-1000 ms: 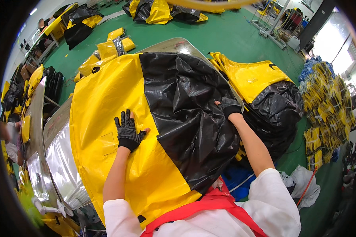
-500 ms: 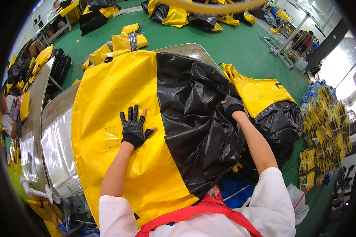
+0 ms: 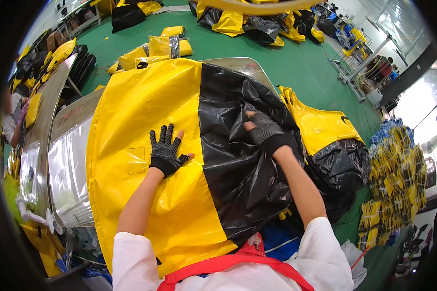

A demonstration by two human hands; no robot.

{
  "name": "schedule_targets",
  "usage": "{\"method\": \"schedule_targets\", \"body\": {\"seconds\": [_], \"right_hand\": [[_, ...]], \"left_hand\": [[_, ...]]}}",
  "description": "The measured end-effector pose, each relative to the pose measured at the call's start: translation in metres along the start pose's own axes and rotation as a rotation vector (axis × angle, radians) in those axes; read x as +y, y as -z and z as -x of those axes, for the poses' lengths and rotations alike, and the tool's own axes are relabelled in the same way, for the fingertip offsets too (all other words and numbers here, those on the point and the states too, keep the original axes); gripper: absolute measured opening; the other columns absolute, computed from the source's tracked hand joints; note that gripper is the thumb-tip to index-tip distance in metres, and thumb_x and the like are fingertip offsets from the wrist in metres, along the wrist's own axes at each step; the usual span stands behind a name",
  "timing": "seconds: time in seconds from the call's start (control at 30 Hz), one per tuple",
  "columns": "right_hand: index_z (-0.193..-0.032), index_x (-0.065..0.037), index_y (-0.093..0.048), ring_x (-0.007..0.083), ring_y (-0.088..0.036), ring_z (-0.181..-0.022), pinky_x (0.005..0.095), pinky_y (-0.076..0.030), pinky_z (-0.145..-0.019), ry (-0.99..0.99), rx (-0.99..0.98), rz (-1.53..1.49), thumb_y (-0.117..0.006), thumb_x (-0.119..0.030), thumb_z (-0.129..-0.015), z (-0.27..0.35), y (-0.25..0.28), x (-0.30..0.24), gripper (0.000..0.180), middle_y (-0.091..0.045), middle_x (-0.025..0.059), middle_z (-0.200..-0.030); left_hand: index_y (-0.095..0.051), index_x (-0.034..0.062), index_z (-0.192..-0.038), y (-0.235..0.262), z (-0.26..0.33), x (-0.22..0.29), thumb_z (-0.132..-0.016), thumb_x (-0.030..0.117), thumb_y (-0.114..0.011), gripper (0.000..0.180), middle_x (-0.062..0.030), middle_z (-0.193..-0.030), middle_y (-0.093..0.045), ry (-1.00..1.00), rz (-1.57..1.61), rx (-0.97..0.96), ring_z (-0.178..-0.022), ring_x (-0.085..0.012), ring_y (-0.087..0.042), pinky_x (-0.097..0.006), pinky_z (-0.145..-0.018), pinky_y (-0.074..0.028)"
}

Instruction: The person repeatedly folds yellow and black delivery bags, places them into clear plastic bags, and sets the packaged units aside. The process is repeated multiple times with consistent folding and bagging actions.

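Observation:
A large yellow and black plastic sheet bag [image 3: 179, 208] lies spread over the table in front of me, its yellow part on the left and its wrinkled black part on the right. My left hand [image 3: 167, 153], in a black dotted glove with some bare fingertips, rests flat on the yellow part with fingers spread. On the black part is my right hand [image 3: 264, 128], gloved alike. It is blurred by motion, with two bare fingertips pointing left, and whether it pinches the plastic cannot be made out. A stitched square patch [image 3: 136, 160] sits left of my left hand.
Another yellow and black bag [image 3: 325, 128] lies bunched at the table's right. Beyond the table [image 3: 243, 64], folded yellow packs [image 3: 160, 47] lie on the green floor. Clear plastic [image 3: 75, 169] covers the left side. A tall bundled stack [image 3: 393, 169] stands at far right.
My right hand has moved left from the black part's right edge onto its middle. My left hand stays flat in nearly the same place. The view has shifted slightly.

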State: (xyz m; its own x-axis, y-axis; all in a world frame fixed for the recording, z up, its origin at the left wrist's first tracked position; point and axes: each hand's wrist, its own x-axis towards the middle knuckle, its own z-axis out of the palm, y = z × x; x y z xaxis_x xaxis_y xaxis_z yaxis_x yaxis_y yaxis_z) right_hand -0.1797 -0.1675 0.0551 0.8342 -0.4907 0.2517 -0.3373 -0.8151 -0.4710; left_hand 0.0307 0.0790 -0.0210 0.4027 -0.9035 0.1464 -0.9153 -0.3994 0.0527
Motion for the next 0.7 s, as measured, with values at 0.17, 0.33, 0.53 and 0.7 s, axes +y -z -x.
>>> {"method": "schedule_targets", "body": {"seconds": [0.17, 0.33, 0.53, 0.7], "right_hand": [[-0.125, -0.013, -0.049, 0.0288, -0.046, -0.116, 0.0369, -0.033, -0.100, -0.027, -0.351, 0.252, -0.052, -0.039, -0.082, 0.035, -0.002, -0.003, 0.050, -0.049, 0.0146, -0.126], [-0.115, -0.013, -0.057, 0.0328, -0.056, -0.100, 0.0400, -0.043, -0.087, -0.211, -0.116, 0.388, -0.056, -0.033, -0.081, 0.080, 0.032, 0.074, 0.040, -0.059, 0.0154, -0.110], [-0.107, 0.000, -0.060, 0.0356, -0.060, -0.091, 0.0419, -0.048, -0.077, -0.774, -0.065, 0.490, -0.058, -0.067, -0.069, 0.084, 0.044, 0.102, 0.077, -0.063, 0.0229, -0.093], [-0.116, -0.003, -0.054, 0.0365, -0.059, -0.096, 0.0436, -0.046, -0.082, -0.672, -0.156, 0.596, -0.051, -0.048, -0.083, 0.072, 0.006, 0.096, 0.056, -0.061, 0.0211, -0.103]], "left_hand": [[-0.035, 0.0156, -0.138, 0.001, 0.007, -0.006, -0.076, 0.067, -0.046, 0.080, -0.0184, -0.145, -0.024, 0.033, -0.010, -0.003, -0.135, -0.0354, -0.017, -0.059, -0.105, 0.000], [-0.036, 0.0145, -0.138, 0.010, 0.010, 0.000, -0.078, 0.062, -0.048, 0.077, -0.0171, -0.147, -0.020, 0.070, -0.035, -0.099, -0.136, -0.0345, -0.015, -0.060, -0.104, -0.002], [-0.034, 0.0163, -0.138, 0.001, 0.004, 0.000, -0.077, 0.065, -0.046, 0.080, -0.0153, -0.147, -0.021, 0.083, -0.050, -0.058, -0.136, -0.0334, -0.016, -0.060, -0.104, -0.002], [-0.034, 0.0166, -0.138, 0.000, -0.001, 0.001, -0.077, 0.065, -0.047, 0.079, -0.0154, -0.147, -0.021, 0.053, -0.063, -0.051, -0.136, -0.0339, -0.016, -0.060, -0.104, -0.003]]}}
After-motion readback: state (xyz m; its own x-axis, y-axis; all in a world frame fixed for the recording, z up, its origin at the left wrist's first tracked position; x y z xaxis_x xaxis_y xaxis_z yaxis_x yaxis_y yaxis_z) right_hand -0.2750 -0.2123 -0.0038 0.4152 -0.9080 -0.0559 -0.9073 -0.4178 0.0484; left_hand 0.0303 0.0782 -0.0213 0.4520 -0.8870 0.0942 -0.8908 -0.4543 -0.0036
